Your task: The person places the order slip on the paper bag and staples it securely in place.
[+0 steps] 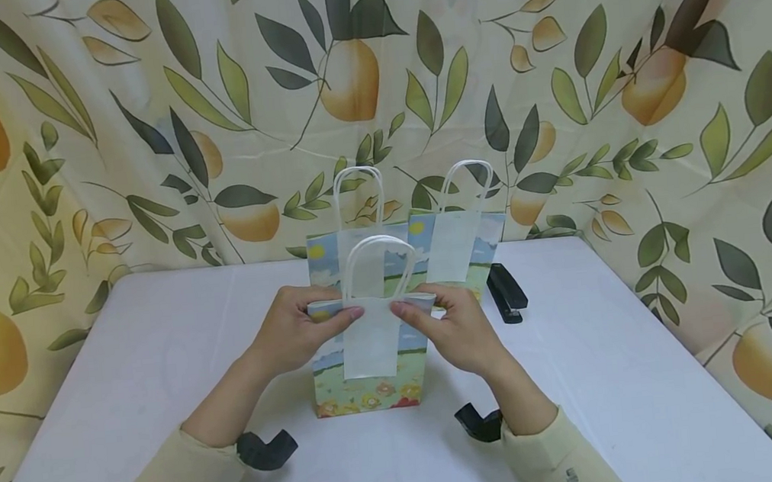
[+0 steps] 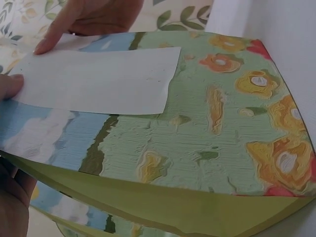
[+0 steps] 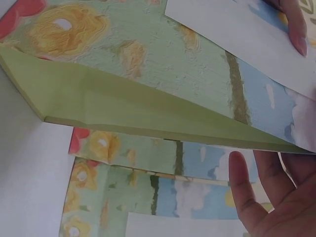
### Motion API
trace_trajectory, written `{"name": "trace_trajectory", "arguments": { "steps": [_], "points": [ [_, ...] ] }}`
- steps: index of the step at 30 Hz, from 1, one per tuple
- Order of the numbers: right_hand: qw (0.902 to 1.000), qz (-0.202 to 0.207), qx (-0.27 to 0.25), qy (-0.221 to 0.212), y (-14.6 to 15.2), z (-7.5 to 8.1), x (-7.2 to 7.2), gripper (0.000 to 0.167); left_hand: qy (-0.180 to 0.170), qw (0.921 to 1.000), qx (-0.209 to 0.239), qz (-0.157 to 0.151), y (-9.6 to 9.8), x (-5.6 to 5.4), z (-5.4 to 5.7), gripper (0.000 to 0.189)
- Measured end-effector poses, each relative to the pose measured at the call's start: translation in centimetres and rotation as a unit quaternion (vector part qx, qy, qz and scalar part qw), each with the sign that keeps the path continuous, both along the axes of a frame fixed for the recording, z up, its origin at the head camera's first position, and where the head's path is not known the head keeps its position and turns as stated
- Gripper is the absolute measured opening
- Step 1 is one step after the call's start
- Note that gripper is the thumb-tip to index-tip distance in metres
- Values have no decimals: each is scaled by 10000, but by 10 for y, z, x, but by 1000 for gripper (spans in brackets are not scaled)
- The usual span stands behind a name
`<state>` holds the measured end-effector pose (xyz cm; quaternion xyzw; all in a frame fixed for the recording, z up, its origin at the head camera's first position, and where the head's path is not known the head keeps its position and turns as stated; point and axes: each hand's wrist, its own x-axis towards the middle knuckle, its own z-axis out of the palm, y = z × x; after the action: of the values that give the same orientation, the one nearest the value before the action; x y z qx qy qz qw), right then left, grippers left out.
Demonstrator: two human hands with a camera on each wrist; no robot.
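Observation:
A paper gift bag (image 1: 333, 393) printed with sky, grass and flowers stands upright in front of me. A white paper strip (image 1: 370, 349) covers part of its front, below a looped white handle (image 1: 379, 239). My left hand (image 1: 287, 330) pinches the top edge on the left, thumb in front and fingers behind. The right hand (image 1: 459, 330) grips the same edge on the right, its thumb on the strip's upper part. In the right wrist view, several fingers (image 3: 266, 192) show behind the bag's green folded side (image 3: 123, 106).
Two matching bags with handles, a left one (image 1: 322, 258) and a right one (image 1: 489, 233), stand just behind. A black stapler (image 1: 506, 293) lies on the white table (image 1: 181, 343), right of them. A fruit-patterned curtain (image 1: 413, 78) hangs at the back.

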<state>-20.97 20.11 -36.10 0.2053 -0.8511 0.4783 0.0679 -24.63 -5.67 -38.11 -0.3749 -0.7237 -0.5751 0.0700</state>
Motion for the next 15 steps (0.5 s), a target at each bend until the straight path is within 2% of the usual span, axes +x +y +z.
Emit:
{"name": "trace_trajectory", "arguments": {
  "steps": [7, 15],
  "points": [
    [9999, 125, 41, -13, 4, 3, -1, 26, 50, 9999, 85, -70, 2, 0, 1, 16],
    [9999, -48, 80, -135, 15, 7, -3, 16, -49, 10000, 0, 77, 1, 3, 2, 16]
  ]
}}
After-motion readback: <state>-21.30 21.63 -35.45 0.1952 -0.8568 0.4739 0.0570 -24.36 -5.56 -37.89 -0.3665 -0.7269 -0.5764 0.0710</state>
